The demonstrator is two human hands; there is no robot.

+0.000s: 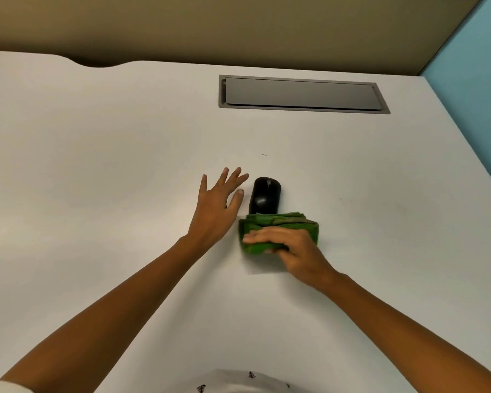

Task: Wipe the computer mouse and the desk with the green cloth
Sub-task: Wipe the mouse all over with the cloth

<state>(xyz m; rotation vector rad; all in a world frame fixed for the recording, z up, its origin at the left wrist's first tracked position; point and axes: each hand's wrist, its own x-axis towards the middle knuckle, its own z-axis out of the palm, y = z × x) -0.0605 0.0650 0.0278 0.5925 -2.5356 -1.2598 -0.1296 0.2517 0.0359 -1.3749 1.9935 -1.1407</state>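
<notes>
A black computer mouse (pixel 264 195) sits on the white desk (pixel 97 165) near the middle. Just in front of it lies a folded green cloth (pixel 281 222), its far edge close to or touching the mouse's near end. My right hand (pixel 289 248) grips the cloth from above, fingers across its top and thumb under the near edge. My left hand (pixel 219 208) hovers just left of the mouse with fingers spread, holding nothing; its thumb tip is close to the mouse's left side.
A grey rectangular cable hatch (pixel 302 93) is set into the desk at the back right. A tan partition (pixel 238 26) runs behind the desk and a light blue wall (pixel 476 66) borders its right edge.
</notes>
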